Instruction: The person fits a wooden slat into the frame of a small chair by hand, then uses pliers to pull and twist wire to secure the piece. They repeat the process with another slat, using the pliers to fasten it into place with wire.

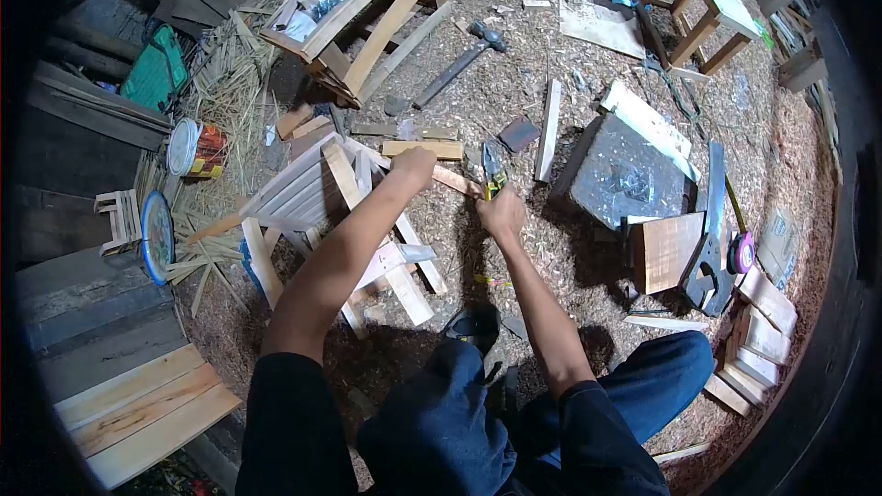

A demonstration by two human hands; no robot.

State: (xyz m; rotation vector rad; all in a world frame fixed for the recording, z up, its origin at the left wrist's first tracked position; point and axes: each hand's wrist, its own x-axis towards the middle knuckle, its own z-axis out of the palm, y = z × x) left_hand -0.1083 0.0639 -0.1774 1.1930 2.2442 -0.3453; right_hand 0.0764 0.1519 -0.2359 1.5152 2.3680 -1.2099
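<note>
My left hand (pixel 415 168) is closed on one end of a short wooden strip (pixel 457 184). The strip's other end reaches my right hand (pixel 503 214), which is wrapped round a hand tool (pixel 492 168) with a yellow-and-black handle and a grey metal head pointing away from me. The tool's exact kind I cannot tell. Under my left forearm sits a slatted wooden frame (pixel 299 186) with splayed legs, tipped on its side. A wooden block (pixel 423 149) lies just beyond my left hand.
A hammer (pixel 459 64) lies ahead on the shavings. To the right are a heavy dark block (pixel 629 170), a handsaw (pixel 709 262) and a pink tape measure (pixel 742 253). A curved wooden bench (pixel 381 14) and a paint can (pixel 197 149) stand at the left.
</note>
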